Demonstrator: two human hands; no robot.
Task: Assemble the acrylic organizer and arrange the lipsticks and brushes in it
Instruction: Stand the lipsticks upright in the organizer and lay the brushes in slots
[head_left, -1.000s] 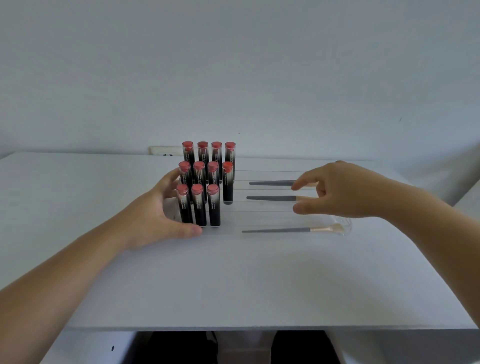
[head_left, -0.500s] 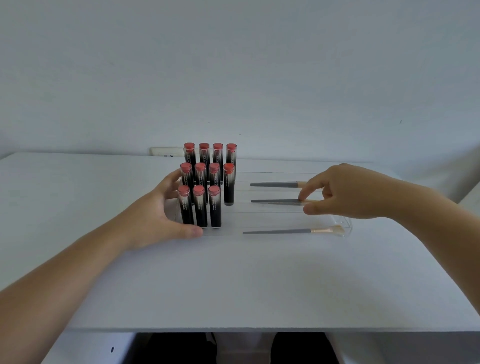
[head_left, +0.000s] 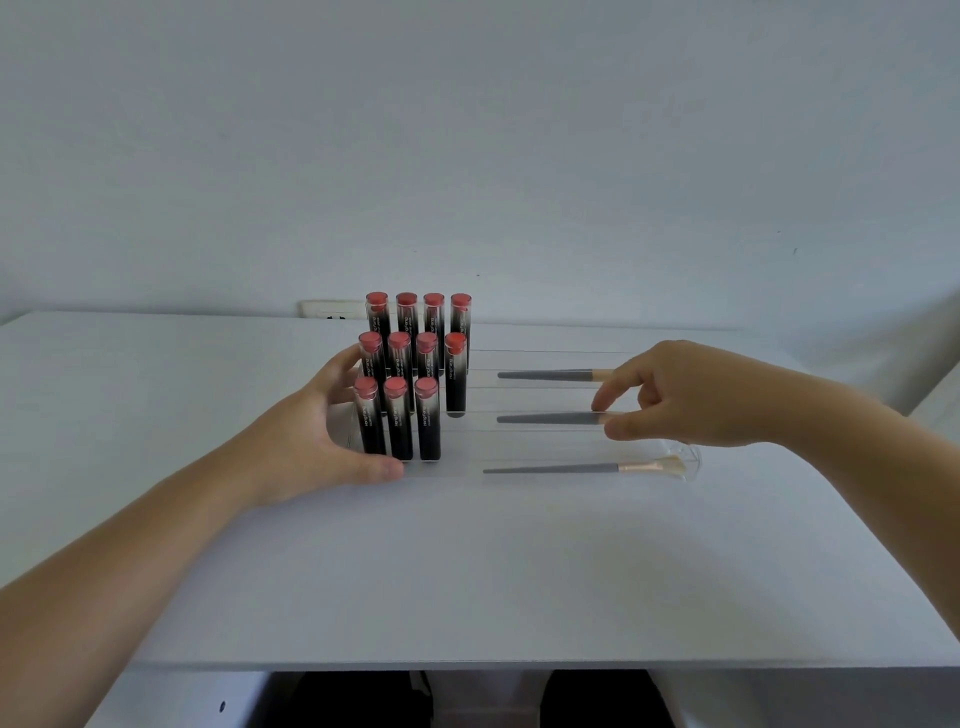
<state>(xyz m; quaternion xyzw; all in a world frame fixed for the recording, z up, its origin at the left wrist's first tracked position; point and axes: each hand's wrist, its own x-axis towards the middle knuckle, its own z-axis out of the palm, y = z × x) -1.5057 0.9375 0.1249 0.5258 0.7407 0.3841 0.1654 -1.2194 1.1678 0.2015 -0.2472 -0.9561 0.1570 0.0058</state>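
A clear stepped acrylic organizer (head_left: 519, 447) stands on the white table (head_left: 467, 571). Several black lipsticks (head_left: 400, 415) with red tops stand upright in three rising rows on its left side. Three grey-handled brushes lie across its right side, one per step: the back brush (head_left: 545, 374), the middle brush (head_left: 545, 418) and the front brush (head_left: 571, 468). My left hand (head_left: 311, 441) cups the organizer's left end, thumb at its front edge. My right hand (head_left: 691, 395) pinches the right end of the middle brush with thumb and forefinger.
A white wall socket (head_left: 327, 310) sits behind the table's back edge, left of the lipsticks. The table's front edge runs close to me, with dark floor showing below it.
My right hand has shifted slightly right along the middle brush, and its fingers have closed on the brush's end. My left hand has stayed on the organizer.
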